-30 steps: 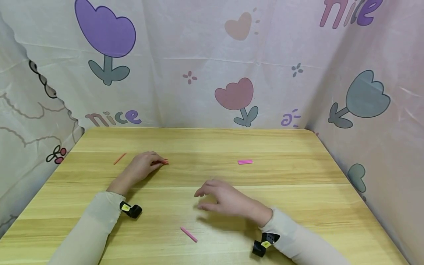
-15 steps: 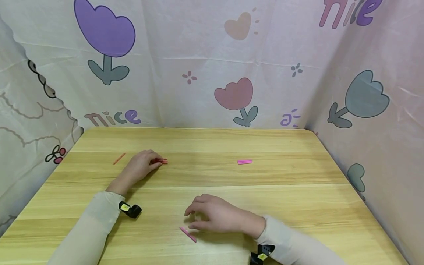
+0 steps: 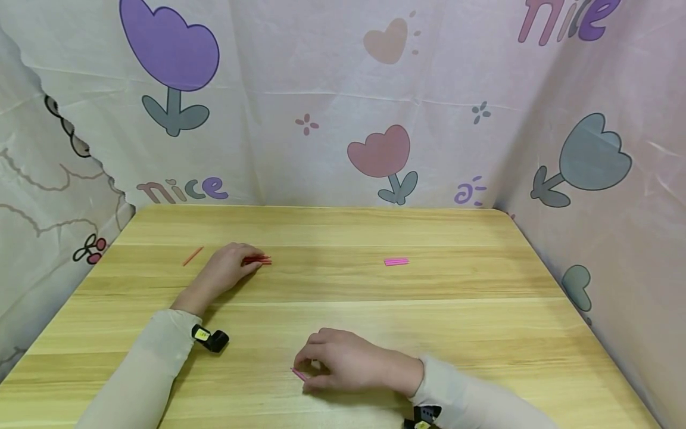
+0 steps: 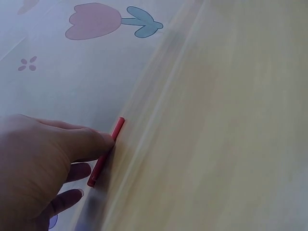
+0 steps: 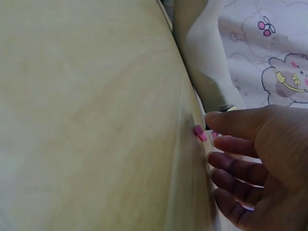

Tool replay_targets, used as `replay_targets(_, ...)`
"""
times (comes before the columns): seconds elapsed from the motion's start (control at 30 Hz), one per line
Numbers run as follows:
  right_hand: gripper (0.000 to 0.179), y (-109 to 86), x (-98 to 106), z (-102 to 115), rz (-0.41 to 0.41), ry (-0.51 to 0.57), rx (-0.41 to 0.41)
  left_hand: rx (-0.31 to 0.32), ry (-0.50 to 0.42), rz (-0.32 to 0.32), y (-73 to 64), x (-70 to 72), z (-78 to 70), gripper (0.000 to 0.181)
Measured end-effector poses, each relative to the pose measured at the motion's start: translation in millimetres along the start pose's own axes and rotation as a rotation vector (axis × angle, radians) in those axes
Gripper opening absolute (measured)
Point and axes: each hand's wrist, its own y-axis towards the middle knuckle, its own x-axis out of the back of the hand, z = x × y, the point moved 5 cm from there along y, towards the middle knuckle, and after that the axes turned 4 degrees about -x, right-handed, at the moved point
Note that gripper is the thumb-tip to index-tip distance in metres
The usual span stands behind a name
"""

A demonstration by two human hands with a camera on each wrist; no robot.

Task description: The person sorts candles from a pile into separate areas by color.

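At the left of the table, in the head view, my left hand holds short red sticks between thumb and fingers, low at the wood; their right ends stick out past the fingertips. The left wrist view shows the thumb against a red stick. Near the front, my right hand is over a single pink stick, its thumb and index finger bent with a gap between them. The hand covers part of that stick. In the right wrist view the pink stick shows just beyond the fingertips.
One orange-red stick lies slanted left of my left hand. Several pink sticks lie side by side toward the back right of the wooden table. A printed cloth hangs behind the table.
My right hand has come down toward the front left, from mid-table to the single pink stick. My left hand stays nearly in place, with more of the red sticks showing.
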Motion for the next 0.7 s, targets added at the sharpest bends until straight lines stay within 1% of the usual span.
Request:
replay_targets(0.27,0.021,0.5,-0.5,3.1,-0.031,-0.066,0.021,0.018,-0.008,0.024,0.0,1.0,0.9,0.023)
replay_targets(0.53,0.016,1.1,-1.0,3.3,-0.027,-0.085,0.026,0.021,-0.004,0.003,0.6,5.8,1.5,0.024)
replay_targets(0.7,0.013,1.6,-1.7,2.8,-0.031,-0.093,0.025,0.033,-0.012,0.008,0.4,7.0,5.4,0.025)
